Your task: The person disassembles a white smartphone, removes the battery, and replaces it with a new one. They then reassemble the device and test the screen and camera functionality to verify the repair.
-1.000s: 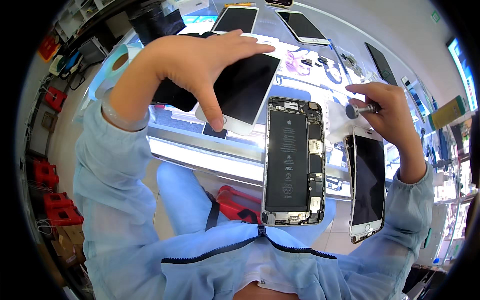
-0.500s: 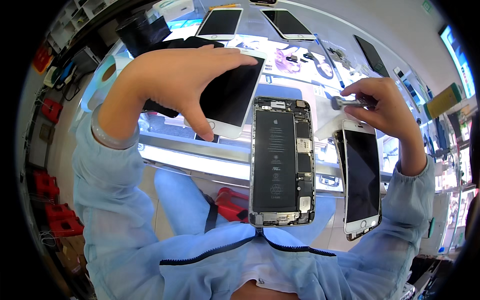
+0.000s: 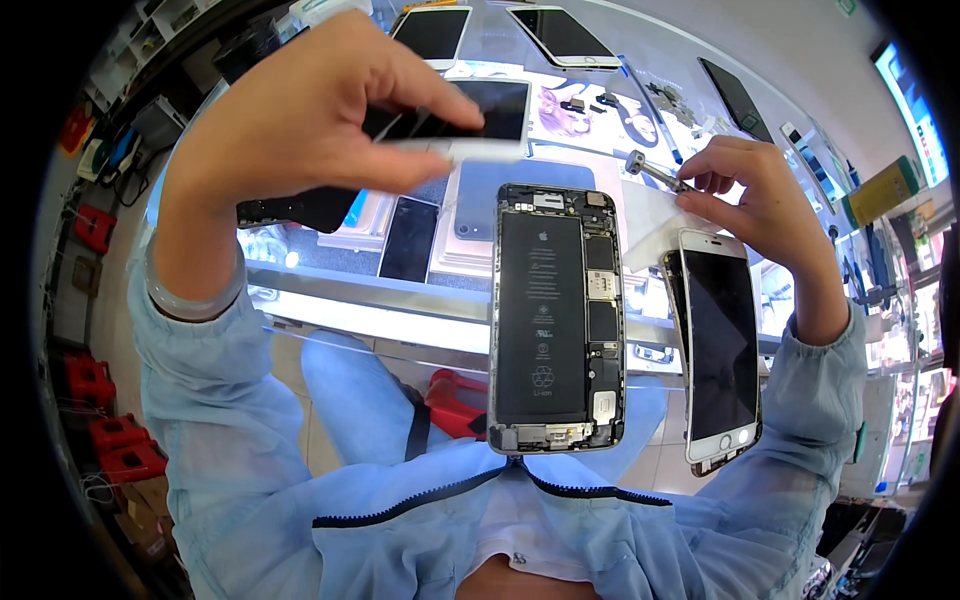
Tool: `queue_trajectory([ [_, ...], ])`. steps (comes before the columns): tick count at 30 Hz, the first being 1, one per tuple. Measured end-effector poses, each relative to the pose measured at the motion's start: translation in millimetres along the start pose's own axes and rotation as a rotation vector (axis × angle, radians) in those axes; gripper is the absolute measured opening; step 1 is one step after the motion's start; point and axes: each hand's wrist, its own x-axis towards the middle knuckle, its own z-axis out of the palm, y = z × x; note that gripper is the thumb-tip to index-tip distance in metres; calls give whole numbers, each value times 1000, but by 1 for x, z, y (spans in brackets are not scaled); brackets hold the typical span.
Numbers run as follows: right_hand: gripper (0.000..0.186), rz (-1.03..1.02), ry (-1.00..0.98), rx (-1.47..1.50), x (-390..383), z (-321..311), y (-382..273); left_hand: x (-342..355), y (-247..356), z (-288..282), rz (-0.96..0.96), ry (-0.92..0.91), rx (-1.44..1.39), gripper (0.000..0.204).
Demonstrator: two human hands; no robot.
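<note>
Raised over the counter, my left hand pinches a white-framed phone between thumb and fingers; its black front tilts and its near white edge is blurred. At the right, a thin metal tool with a round knurled end, like a screwdriver, sits in the closed fingers of my right hand. Its tip is hidden. Between my hands lies an opened phone body with its black battery and circuit parts bare. Below my right hand is another white phone, its front lifted slightly from the frame along the left side.
Two white phones and a dark phone lie at the back. A blue pen and small dark parts rest near them. Tablets and a phone show under glass. Left of them is a black object.
My left hand has lifted and tilted the white-framed phone up and away, uncovering the phone under the glass. My right hand has turned the metal tool; its knurled end moved left and up.
</note>
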Motion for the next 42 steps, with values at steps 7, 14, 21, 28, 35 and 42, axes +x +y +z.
queue_trajectory([
  [7, 30, -259, 336, -121, 34, 12, -10, 6, -17, -4, 226, 509, 383, 21],
  [14, 58, -350, 460, 22, 59, 21, -46, 23, 28, 2, 487, 792, 562, 9],
  [21, 15, -313, 437, 100, 41, 13, -60, 12, 8, 8, 299, 633, -216, 22],
  [28, 12, -203, 433, 497, 20, 21, -45, 29, 22, 49, -185, 204, -558, 20],
  [35, 15, -183, 368, 455, 18, 28, -41, 29, 19, 52, -219, 107, -378, 17],
  [42, 14, -162, 396, 511, 25, 34, -51, 23, 13, 53, -229, 114, -372, 17],
])
